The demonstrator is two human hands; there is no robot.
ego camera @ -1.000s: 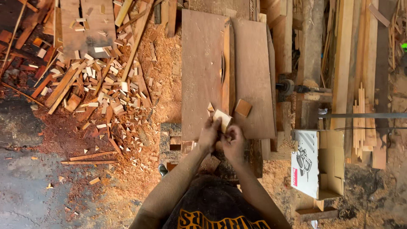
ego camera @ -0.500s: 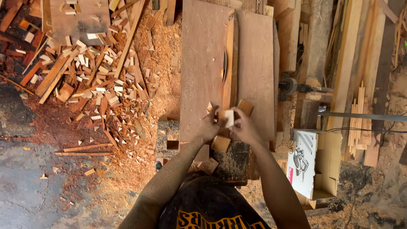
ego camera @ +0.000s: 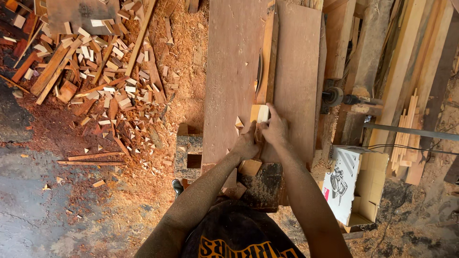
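While both hands press pale wood block [ego camera: 259, 113] against fence rail [ego camera: 267, 57] on table [ego camera: 229, 71], left hand [ego camera: 246, 143] and right hand [ego camera: 275, 129] fingers closed on block. Risk: fingers near blade slot [ego camera: 259, 71] beside rail; slip means cut. Blade itself hard to make out; block underside hidden.

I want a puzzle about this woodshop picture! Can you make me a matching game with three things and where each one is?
Things:
1. small pale wood block
2. open cardboard box
3. pile of wood scraps

Places:
a. on the floor, far left
b. on the table, at the fingertips of the left hand and right hand
c. on the ground to the right of the table

Pairs: 1-b, 2-c, 3-a
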